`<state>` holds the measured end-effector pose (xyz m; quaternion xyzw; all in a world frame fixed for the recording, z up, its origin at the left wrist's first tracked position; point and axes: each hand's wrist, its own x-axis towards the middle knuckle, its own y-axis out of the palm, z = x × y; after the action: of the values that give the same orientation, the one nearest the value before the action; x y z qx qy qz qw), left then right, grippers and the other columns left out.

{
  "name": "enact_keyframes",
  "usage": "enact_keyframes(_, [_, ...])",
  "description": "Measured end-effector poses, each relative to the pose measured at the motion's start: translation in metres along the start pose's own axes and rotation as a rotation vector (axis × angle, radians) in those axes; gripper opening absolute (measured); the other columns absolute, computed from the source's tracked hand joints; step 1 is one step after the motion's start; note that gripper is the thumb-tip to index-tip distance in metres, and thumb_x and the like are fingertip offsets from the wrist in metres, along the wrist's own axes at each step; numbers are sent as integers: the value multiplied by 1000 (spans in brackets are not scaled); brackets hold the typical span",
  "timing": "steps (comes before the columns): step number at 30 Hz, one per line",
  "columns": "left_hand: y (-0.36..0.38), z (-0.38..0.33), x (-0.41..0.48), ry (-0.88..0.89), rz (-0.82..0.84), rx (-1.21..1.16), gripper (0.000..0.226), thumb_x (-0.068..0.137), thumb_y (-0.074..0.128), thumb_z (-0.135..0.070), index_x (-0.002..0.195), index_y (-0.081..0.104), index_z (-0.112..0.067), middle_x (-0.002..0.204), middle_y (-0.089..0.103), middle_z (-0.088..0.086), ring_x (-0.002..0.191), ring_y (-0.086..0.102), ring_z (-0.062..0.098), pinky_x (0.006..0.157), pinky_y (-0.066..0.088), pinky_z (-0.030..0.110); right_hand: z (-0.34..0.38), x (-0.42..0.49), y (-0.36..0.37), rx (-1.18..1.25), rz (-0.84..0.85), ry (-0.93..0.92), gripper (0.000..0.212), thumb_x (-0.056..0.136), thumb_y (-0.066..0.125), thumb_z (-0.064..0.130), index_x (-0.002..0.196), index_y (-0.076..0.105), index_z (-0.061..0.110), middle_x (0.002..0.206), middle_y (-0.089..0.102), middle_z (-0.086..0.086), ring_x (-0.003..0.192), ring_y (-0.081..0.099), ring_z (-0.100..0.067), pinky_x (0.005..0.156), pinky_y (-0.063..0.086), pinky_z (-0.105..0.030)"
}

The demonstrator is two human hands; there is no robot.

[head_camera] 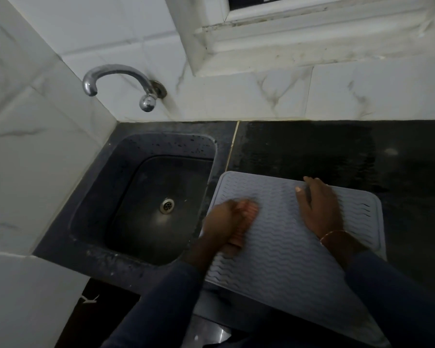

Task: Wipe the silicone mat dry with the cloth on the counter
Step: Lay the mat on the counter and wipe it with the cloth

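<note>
A grey silicone mat [281, 259] with wavy ridges lies on the dark counter, right of the sink, its near edge overhanging the counter front. My left hand [224, 222] is closed on a pinkish cloth [246, 217] and presses it on the mat's left part; the hand and cloth are motion-blurred. My right hand [317, 204] rests flat on the mat's far right area, fingers spread, with nothing in it. A thin bracelet sits on that wrist.
A dark sink [126, 197] with a metal drain lies left of the mat. A chrome tap [116, 79] juts from the white tiled wall above it. Black counter [337, 146] stretches behind and right of the mat. A window sill [312, 46] is above.
</note>
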<state>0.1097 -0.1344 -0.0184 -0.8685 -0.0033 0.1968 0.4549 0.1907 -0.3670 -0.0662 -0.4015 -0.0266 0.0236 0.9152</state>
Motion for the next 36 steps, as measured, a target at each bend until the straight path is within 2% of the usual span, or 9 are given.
enact_keyframes(6, [-32,42,-6,-202,-188,152,41,93,47,-51,114,58,-17,105,68,9,96,64,30,79,49,35,-1,0,3,-35,16,-44,52,99,44,40,142,45,10,151,40,-13,142,32,-26,119,23,-46])
enact_keyframes(8, [-21,16,-17,-99,-194,70,37,97,46,-48,113,58,-17,102,67,4,95,65,25,78,48,32,1,0,2,-78,39,-64,52,100,42,40,143,44,10,151,40,-13,143,31,-26,120,21,-44])
enact_keyframes(12, [26,-39,-43,142,65,-90,34,99,44,-43,124,54,-21,114,66,-1,99,62,13,93,50,37,8,0,-3,-172,101,-81,51,101,38,36,147,38,13,154,37,-11,145,26,-24,122,12,-43])
enact_keyframes(17, [53,-38,-52,63,-60,246,38,101,31,-45,130,46,-26,106,66,1,94,63,21,78,47,32,37,-39,4,-76,90,-173,50,99,46,28,145,41,9,148,43,-16,141,34,-30,121,16,-42])
enact_keyframes(22, [-8,46,-39,-50,-162,345,44,94,34,-63,123,44,-31,95,68,2,87,66,22,64,41,30,53,-92,34,-73,176,-108,78,87,11,61,151,30,20,159,27,-6,149,18,-21,123,5,-39])
enact_keyframes(25, [-39,88,-27,-75,-168,523,43,97,38,-51,128,43,-23,95,70,5,89,69,25,66,43,34,60,-105,38,-202,163,-65,73,89,19,61,145,43,21,152,40,-3,145,31,-20,120,-2,-35])
enact_keyframes(28, [-41,86,-20,-57,-183,384,43,95,37,-56,118,48,-21,95,69,5,90,68,26,67,42,34,63,-105,41,-295,128,-50,59,91,35,56,130,60,20,137,59,-4,131,51,-23,115,5,-37])
enact_keyframes(33, [-17,29,-23,128,-150,-14,22,101,39,-42,97,48,-22,89,63,4,78,60,21,69,40,28,65,-103,48,-393,81,-30,66,93,28,59,143,46,21,152,40,-7,144,30,-23,120,8,-42])
enact_keyframes(36, [8,2,-15,241,-59,-26,25,102,38,-35,107,52,-14,99,66,9,88,63,27,76,48,36,64,-103,49,-444,86,-8,72,91,17,62,150,33,23,159,26,-6,149,16,-22,122,6,-46])
